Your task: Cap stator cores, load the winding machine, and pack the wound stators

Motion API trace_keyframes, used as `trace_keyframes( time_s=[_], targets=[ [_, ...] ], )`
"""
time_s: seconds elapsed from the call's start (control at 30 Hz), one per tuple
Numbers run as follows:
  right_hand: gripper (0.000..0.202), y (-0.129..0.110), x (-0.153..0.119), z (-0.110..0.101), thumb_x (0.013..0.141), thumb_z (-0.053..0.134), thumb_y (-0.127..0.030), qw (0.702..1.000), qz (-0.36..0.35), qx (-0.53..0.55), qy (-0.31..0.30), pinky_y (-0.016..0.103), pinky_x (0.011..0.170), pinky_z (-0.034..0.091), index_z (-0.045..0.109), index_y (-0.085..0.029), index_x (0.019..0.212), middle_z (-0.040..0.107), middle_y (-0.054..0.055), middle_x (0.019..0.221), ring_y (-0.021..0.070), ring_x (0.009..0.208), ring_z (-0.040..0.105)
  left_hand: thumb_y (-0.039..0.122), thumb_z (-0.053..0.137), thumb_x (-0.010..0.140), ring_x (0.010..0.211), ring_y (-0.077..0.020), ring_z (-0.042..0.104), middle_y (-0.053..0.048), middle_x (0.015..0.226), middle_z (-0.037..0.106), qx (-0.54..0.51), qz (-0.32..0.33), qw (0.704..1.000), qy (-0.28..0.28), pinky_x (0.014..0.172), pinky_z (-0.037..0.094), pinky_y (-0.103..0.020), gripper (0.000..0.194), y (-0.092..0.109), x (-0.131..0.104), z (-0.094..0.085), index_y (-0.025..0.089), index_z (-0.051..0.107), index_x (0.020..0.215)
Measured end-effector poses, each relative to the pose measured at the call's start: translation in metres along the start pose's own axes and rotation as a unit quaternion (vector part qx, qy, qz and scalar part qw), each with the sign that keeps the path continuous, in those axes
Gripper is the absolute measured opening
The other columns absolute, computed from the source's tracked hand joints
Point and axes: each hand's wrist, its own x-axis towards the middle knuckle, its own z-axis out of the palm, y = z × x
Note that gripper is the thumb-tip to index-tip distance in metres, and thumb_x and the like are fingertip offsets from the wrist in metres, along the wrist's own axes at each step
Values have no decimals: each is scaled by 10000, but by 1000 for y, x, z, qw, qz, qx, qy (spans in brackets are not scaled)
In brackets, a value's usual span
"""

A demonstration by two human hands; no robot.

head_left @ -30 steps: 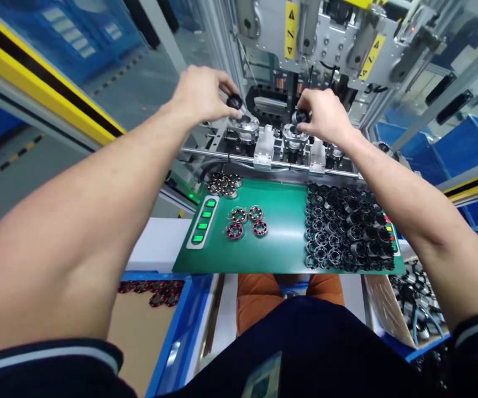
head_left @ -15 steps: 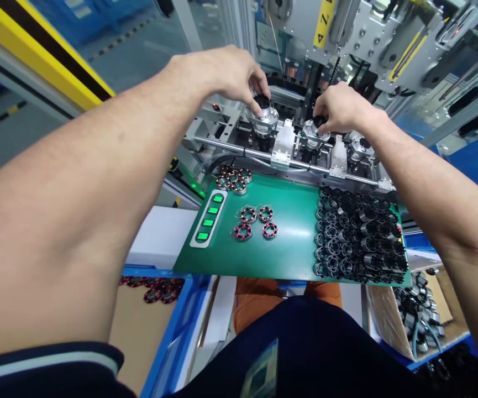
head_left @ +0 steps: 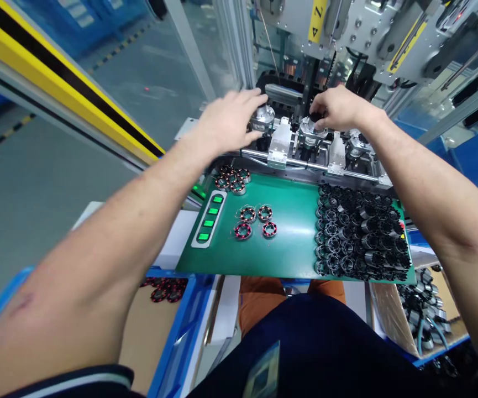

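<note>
Green board (head_left: 284, 261) gleaming right in front of you, and just past its far edge your left hand (head_left: 234, 122) is open, fingers spread, right beside the left metal holder (head_left: 263, 117); whether the fingertips touch it, I can't tell. Over to your right hand (head_left: 338, 109), thumb and fingers bent and closed around a dark core (head_left: 315, 116), there at the top of the middle metal holder (head_left: 311, 135). A silver block (head_left: 279, 145) stands between those two holders, and a third holder (head_left: 358, 146) sits farther right, next to your forearm. Back on the board, four wound rings (head_left: 248, 220) lie left of centre, with a huddle of copper-wound rings (head_left: 237, 187) at the far left corner. The button panel (head_left: 208, 220) shows four green lights along the left edge. And look right: black-and-silver cores (head_left: 361, 235) crowd that whole side in packed rows. Lower right, a carton (head_left: 392, 320) holds loose metal parts (head_left: 423, 304); lower left, a blue bin (head_left: 180, 337) holds red-and-black rings (head_left: 166, 291).
</note>
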Motion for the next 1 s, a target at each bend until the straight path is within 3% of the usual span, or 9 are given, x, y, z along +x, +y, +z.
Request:
trace_keyframes(
  time_s=[0.1, 0.2, 0.33, 0.4, 0.47, 0.53, 0.63, 0.8, 1.0],
  targets=[
    [624, -4, -5, 5, 633, 1059, -798, 1000, 4, -6, -7, 841, 1275, 589, 863, -330, 996, 892, 64, 1098, 505, 1239, 811, 721, 408, 1120, 1827, -171, 288, 26, 2004, 284, -94, -4, 995, 38, 1564, 212, -453, 938, -6, -12, 34, 140, 379, 1856],
    [671, -27, -34, 23, 847, 925, -751, 999, 26, -30, 25, 800, 1382, 507, 843, -300, 1339, 846, 105, 1464, 526, 1519, 683, 820, 435, 1046, 1833, -228, 324, 67, 1967, 370, -134, -14, 988, 74, 1564, 235, -468, 997, -10, -13, 44, 223, 466, 1844],
    [1046, -57, -80, 57, 1007, 730, -591, 997, 73, -23, 19, 900, 1433, 313, 371, -129, 1875, 311, 200, 1991, 596, 1822, 288, 703, 498, 1064, 1843, -292, 327, 44, 1958, 394, -138, -16, 986, 88, 1561, 235, -509, 887, -6, -14, 37, 271, 502, 1839],
    [1100, -63, -85, 63, 1000, 718, -551, 995, 101, -6, -6, 955, 1414, 242, 277, -122, 1911, 187, 215, 2021, 632, 1838, 192, 694, 495, 1069, 1825, -280, 357, 20, 1947, 423, -132, -10, 988, 82, 1554, 238, -490, 881, -3, -16, 35, 238, 525, 1823],
    [1069, -66, -81, 59, 991, 724, -566, 995, 100, 7, -23, 960, 1414, 222, 339, -140, 1893, 248, 215, 2007, 633, 1836, 203, 706, 475, 1085, 1833, -256, 321, 10, 1964, 392, -120, -4, 989, 90, 1545, 227, -478, 904, -1, -17, 35, 204, 485, 1838],
    [979, -72, -75, 51, 1040, 654, -583, 996, 90, 4, -4, 899, 1458, 210, 389, -138, 1870, 317, 206, 1988, 574, 1852, 227, 691, 482, 1091, 1837, -264, 307, 7, 1961, 401, -115, -12, 988, 105, 1536, 243, -509, 879, 0, -16, 36, 213, 498, 1828],
    [916, -90, -75, 44, 1101, 533, -552, 994, 105, -19, 15, 784, 1512, 219, 372, -70, 1863, 307, 233, 1984, 486, 1871, 250, 613, 544, 1069, 1774, -333, 444, -16, 1887, 530, -125, -37, 985, 110, 1511, 328, -578, 763, 2, -14, 39, 265, 640, 1741],
    [924, -116, -83, 49, 1158, 411, -598, 990, 135, -36, 24, 739, 1520, 225, 319, -20, 1873, 282, 257, 1984, 445, 1884, 230, 564, 614, 1050, 1714, -398, 516, -71, 1843, 583, -128, -38, 984, 117, 1478, 382, -633, 731, 4, -11, 40, 246, 685, 1704],
    [890, -90, -101, 28, 1187, 351, -653, 990, 137, -38, 26, 629, 1539, 252, 420, -65, 1852, 342, 209, 1974, 375, 1865, 323, 574, 650, 1015, 1686, -423, 536, -71, 1816, 611, -131, -46, 983, 121, 1436, 427, -689, 722, 4, -10, 40, 274, 708, 1670]
  ],
)
